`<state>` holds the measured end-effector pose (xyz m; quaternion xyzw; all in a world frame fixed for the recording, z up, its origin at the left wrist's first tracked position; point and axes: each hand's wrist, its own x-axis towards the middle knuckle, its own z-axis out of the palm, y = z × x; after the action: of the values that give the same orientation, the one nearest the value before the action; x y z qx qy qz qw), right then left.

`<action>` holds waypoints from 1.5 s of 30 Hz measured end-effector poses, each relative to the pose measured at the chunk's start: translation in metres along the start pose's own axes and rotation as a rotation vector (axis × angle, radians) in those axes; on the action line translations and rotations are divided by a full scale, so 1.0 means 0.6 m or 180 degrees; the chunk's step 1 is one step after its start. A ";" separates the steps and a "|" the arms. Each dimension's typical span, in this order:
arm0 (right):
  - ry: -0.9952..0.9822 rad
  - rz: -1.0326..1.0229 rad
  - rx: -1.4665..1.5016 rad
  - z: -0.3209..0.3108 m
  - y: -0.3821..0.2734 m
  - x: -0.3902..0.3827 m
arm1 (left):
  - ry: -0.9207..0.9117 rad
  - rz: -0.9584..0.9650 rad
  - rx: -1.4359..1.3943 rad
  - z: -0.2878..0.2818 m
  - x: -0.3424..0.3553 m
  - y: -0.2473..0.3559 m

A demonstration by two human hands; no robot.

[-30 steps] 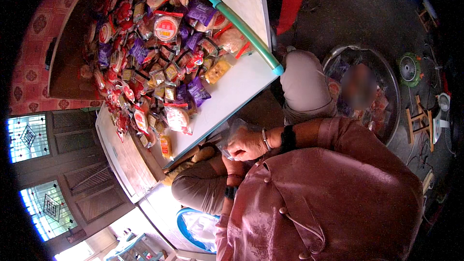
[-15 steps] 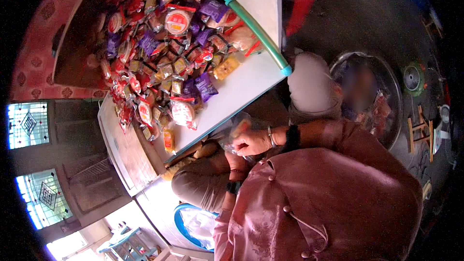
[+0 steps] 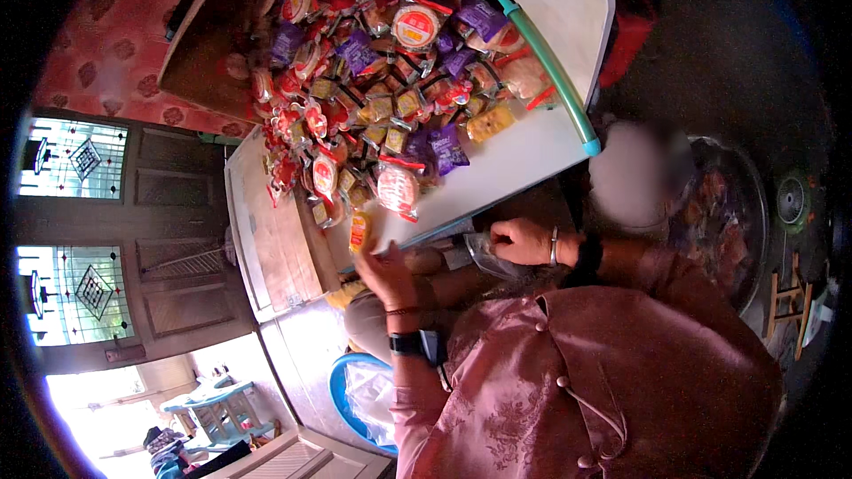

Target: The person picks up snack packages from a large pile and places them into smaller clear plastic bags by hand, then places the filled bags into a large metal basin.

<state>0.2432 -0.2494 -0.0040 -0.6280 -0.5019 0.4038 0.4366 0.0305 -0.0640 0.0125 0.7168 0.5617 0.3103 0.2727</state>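
left of the frame's middle, the person's left hand (image 3: 387, 278) is pointing toward a yellow packet (image 3: 358, 232) lying on the table (image 3: 528, 158), its fingers loosely parted; whether they are touching it, one cannot tell. farther right, the right hand (image 3: 524, 241) is gripping a clear bag (image 3: 485, 254) between curled fingers. wrapped snacks (image 3: 377, 109) are crowding the upper left.

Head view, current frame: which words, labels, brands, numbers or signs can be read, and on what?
I copy out no wording; print shows as follows.
Frontmost purple packet: pale lettering, too blurred to read surely.
Round red-and-white label on a clear packet: print too small.
Yellow packet by the left hand: reddish marking, too small.
Clear bag in the right hand: no print distinguishable.
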 end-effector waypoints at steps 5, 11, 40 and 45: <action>-0.0032 0.0053 0.0023 -0.003 0.002 -0.001 | 0.0872 0.0719 0.1402 -0.028 0.068 0.005; 0.0233 -0.0012 0.0132 0.004 0.034 0.002 | 0.0137 0.0153 0.1733 -0.027 0.054 0.024; 0.0296 -0.0301 -0.0170 0.011 0.027 -0.003 | -0.2616 0.0917 -0.0052 0.060 -0.142 0.093; 0.0328 -0.0312 -0.0044 0.014 0.027 -0.003 | -0.2966 0.0294 -0.0524 0.064 -0.146 0.086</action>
<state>0.2395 -0.2515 -0.0219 -0.6256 -0.5118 0.3457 0.4767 0.0766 -0.1624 0.0133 0.7799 0.3207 0.0110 0.5374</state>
